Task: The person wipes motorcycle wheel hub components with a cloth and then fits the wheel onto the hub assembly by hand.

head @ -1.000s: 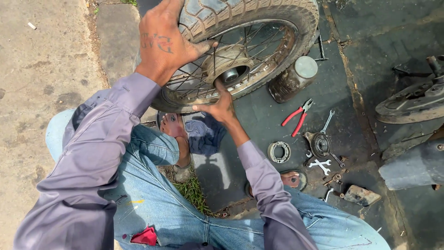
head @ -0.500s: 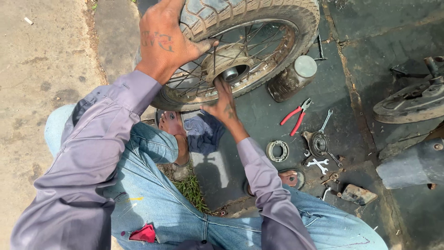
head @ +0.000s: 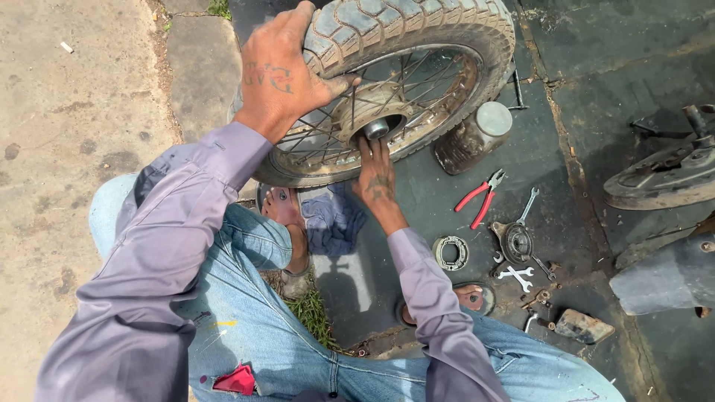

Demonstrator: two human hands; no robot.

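A spoked motorcycle wheel (head: 447,45) with a knobby tyre stands tilted on dark pavement in front of me. My left hand (head: 279,74) grips the tyre at its upper left edge, thumb hooked over the rim and spokes. My right hand (head: 375,175) reaches up from below, with its fingers at the metal hub (head: 376,126) in the wheel's centre. Whether those fingers hold anything small is hidden. I squat in jeans and a grey long-sleeved shirt, with a blue rag (head: 331,219) on the ground under the wheel.
A grimy tin with a grey lid (head: 477,134) leans by the tyre. Red-handled pliers (head: 480,197), spanners (head: 518,275), a round brake part (head: 450,253) and a brake plate (head: 516,242) lie to the right. A mudguard (head: 666,279) and another motorcycle part (head: 663,175) sit far right.
My right hand has shifted slightly upward along the hub. The left hand keeps the same hold on the tyre, and the view has drifted a little.
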